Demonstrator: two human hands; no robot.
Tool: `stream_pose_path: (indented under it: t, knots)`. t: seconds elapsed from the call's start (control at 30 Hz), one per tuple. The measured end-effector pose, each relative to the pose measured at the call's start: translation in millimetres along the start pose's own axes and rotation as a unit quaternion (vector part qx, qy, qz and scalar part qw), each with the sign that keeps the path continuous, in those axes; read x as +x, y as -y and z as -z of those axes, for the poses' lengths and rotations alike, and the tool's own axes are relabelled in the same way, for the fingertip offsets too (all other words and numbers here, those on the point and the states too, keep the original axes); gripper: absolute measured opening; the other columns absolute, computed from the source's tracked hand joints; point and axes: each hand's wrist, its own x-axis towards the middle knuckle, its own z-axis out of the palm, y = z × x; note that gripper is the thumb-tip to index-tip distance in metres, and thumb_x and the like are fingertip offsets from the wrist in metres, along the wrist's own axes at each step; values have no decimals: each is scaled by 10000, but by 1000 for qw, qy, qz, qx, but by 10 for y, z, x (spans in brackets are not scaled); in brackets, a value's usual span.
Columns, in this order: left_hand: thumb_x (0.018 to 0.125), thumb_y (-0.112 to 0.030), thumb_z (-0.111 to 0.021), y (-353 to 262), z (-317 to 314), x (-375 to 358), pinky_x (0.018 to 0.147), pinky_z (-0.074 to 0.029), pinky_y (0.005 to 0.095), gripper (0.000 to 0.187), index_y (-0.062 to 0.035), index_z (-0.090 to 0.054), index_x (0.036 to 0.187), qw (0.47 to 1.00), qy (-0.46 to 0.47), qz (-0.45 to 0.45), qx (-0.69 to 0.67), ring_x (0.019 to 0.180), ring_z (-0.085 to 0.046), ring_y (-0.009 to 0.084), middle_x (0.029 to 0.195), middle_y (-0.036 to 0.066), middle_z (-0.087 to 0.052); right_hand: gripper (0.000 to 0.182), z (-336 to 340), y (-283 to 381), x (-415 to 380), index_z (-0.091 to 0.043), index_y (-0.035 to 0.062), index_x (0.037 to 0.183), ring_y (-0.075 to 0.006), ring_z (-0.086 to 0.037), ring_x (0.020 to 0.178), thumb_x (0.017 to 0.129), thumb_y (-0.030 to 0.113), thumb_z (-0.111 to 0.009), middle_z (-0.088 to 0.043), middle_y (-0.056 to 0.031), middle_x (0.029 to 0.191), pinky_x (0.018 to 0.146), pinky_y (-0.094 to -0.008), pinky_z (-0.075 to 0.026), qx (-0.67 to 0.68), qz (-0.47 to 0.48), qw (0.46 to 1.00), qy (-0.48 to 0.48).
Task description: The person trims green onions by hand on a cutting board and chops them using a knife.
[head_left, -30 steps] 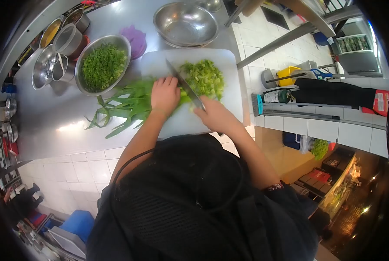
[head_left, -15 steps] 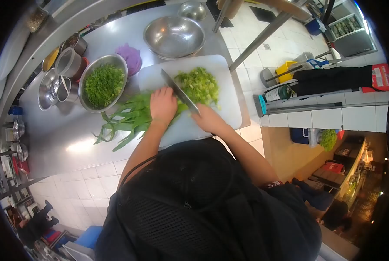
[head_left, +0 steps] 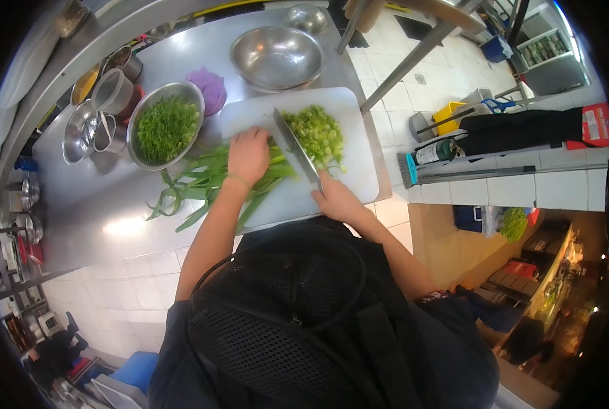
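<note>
A white cutting board (head_left: 355, 170) lies on the steel table. Across it runs a bunch of green onions (head_left: 202, 174), their long flat leaves hanging past the left edge. My left hand (head_left: 248, 157) presses down on the bunch, fingers curled over it. My right hand (head_left: 340, 200) grips the handle of a large knife (head_left: 296, 146). The blade stands between the bunch and a heap of chopped green onions (head_left: 316, 133), close against the heap. My left fingers are a short way left of the blade.
Left of the board stands a steel bowl (head_left: 133, 143) of chopped greens (head_left: 165, 129), beside a purple cloth (head_left: 209, 91). A large steel bowl (head_left: 277, 58) sits behind the board. Pots and a plastic tub (head_left: 114, 92) crowd the far left. A metal post (head_left: 403, 68) rises at right.
The knife and my right hand have shifted right and slightly toward me, against the chopped heap. My left hand has moved a little left on the bunch, away from the blade.
</note>
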Motion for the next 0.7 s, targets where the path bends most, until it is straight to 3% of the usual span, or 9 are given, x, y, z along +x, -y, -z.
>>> stream_pose_path:
  t: [0.1, 0.2, 0.27, 0.43, 0.57, 0.63, 0.7]
  knots:
    - [932, -109, -578, -36, -57, -40, 902, -481, 498, 134, -80, -665, 1030, 997, 53, 34, -35, 1011, -640, 357, 1037, 131, -682, 448, 2, 71, -2, -517, -25, 1314, -523, -671, 919, 974, 227, -662, -689, -345, 939, 828, -593, -520, -30, -4, 1000, 1]
    - [932, -115, -587, -30, -136, -86, 910, -473, 487, 134, -76, -656, 1041, 999, 23, 39, -14, 1000, -635, 353, 1019, 130, -679, 431, 192, 352, -63, -522, -23, 1299, -521, -676, 902, 976, 228, -659, -690, -330, 903, 819, -593, -523, -57, 3, 998, -24]
    - [921, -120, -601, -33, -178, -165, 904, -467, 482, 141, -74, -645, 1047, 997, -54, 38, -47, 988, -630, 346, 1014, 128, -671, 413, 321, 567, -150, -530, -21, 1281, -520, -678, 893, 977, 227, -658, -692, -319, 882, 812, -593, -526, -64, 10, 997, -44]
    - [882, -123, -625, -46, -243, -204, 916, -465, 477, 191, -71, -640, 1065, 998, -46, 42, -21, 1012, -617, 332, 1047, 117, -653, 297, 398, 939, -215, -538, -29, 1139, -495, -695, 837, 985, 206, -636, -698, -283, 836, 762, -587, -545, -144, 32, 989, 27]
    - [856, -133, -644, 2, -314, -211, 950, -462, 468, 223, -65, -643, 1068, 996, -75, 37, -27, 1049, -602, 328, 1075, 109, -642, 279, 407, 1047, -368, -532, -34, 1114, -482, -702, 826, 989, 198, -623, -700, -284, 843, 752, -591, -547, -162, 18, 985, 59]
    - [857, -137, -645, 11, -313, -201, 953, -463, 467, 224, -65, -646, 1069, 997, -54, 47, -23, 1055, -601, 327, 1075, 106, -644, 271, 467, 1117, -453, -530, -33, 1115, -490, -698, 837, 991, 192, -615, -702, -287, 857, 761, -592, -547, -161, -32, 981, 104]
    - [858, -141, -645, -4, -297, -203, 956, -463, 466, 225, -65, -649, 1070, 998, -35, 48, -20, 1062, -599, 326, 1075, 103, -647, 270, 83, 776, -264, -528, -33, 1122, -496, -696, 842, 993, 190, -611, -701, -289, 860, 763, -591, -546, -141, -20, 987, 70]
